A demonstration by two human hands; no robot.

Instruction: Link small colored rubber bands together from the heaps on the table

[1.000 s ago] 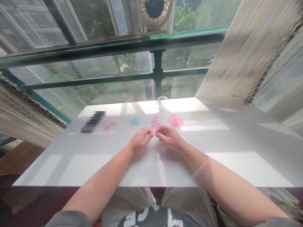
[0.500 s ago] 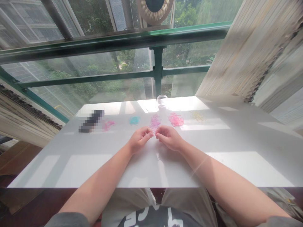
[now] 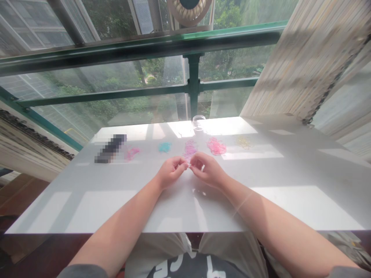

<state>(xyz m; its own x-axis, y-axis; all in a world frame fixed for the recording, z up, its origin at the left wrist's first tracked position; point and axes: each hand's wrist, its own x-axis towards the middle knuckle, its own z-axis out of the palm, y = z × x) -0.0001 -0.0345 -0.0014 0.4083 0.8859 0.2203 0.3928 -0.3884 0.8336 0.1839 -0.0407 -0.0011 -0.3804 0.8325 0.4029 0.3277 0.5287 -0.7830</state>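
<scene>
My left hand point(image 3: 173, 170) and my right hand point(image 3: 208, 170) meet over the middle of the white table point(image 3: 116, 212), fingertips pinched and almost touching. Whatever lies between the fingertips is too small to make out. Just beyond them is a loose pile of thin purple strands point(image 3: 190, 149). A red-pink pile point(image 3: 216, 146) lies to its right, and a pale yellow one point(image 3: 243, 141) farther right. On the left are a small blue pile point(image 3: 165, 147) and a pink pile point(image 3: 132, 153).
A clear round cup point(image 3: 199, 123) stands at the table's far edge. At the left lies a dark pixelated object point(image 3: 111, 148). Behind the table run a green window railing point(image 3: 193, 85) and a fan point(image 3: 189, 11). A striped curtain point(image 3: 275, 69) hangs on the right.
My right hand has risen slightly, its thumb and forefinger now forming a rounder gap. My left hand stays nearly in place. The piles have not visibly changed.
</scene>
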